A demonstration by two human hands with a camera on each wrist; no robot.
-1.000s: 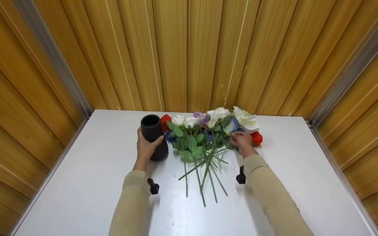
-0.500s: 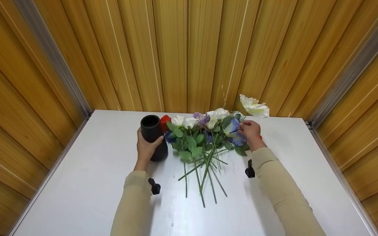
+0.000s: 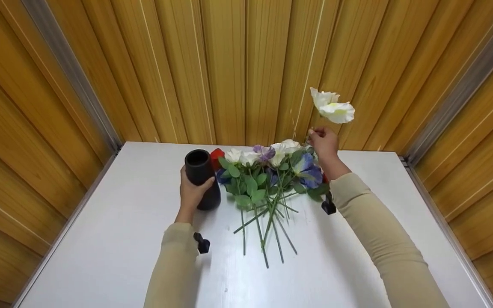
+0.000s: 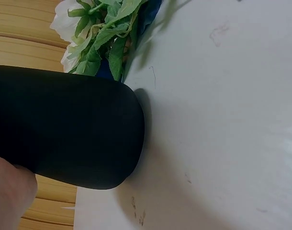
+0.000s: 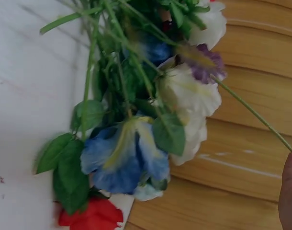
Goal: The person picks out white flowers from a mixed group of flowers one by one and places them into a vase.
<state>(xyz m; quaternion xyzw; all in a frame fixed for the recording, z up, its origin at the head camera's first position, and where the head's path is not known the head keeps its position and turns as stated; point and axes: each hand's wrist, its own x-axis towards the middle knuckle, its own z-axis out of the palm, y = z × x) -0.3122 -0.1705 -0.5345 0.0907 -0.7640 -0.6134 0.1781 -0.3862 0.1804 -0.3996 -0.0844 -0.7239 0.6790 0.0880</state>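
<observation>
My left hand (image 3: 193, 191) grips a black vase (image 3: 207, 194) that stands on the white table, its dark mouth tipped toward the camera. The left wrist view shows the lower body of the vase (image 4: 74, 129) and part of the hand (image 4: 12, 194). Above the back edge of the table, my right hand (image 3: 325, 144) pinches the stem of a white artificial flower (image 3: 334, 109), whose bloom rises over the fingers. In the right wrist view the bare green stem (image 5: 253, 112) juts out from the fingers (image 5: 290, 179); the bloom is outside that view.
Beside the vase lies a heap of artificial flowers: a purple bloom (image 3: 263, 153), a blue one (image 3: 308, 173), a red one (image 3: 216, 158) and several white ones. Their crossed green stems (image 3: 271, 226) point toward the front of the table (image 3: 114, 239). Wood-patterned panels (image 3: 225, 72) rise behind.
My right hand has drawn the white flower up and out of the heap, lifting it above the table's back edge. The left hand and the vase have stayed in place.
</observation>
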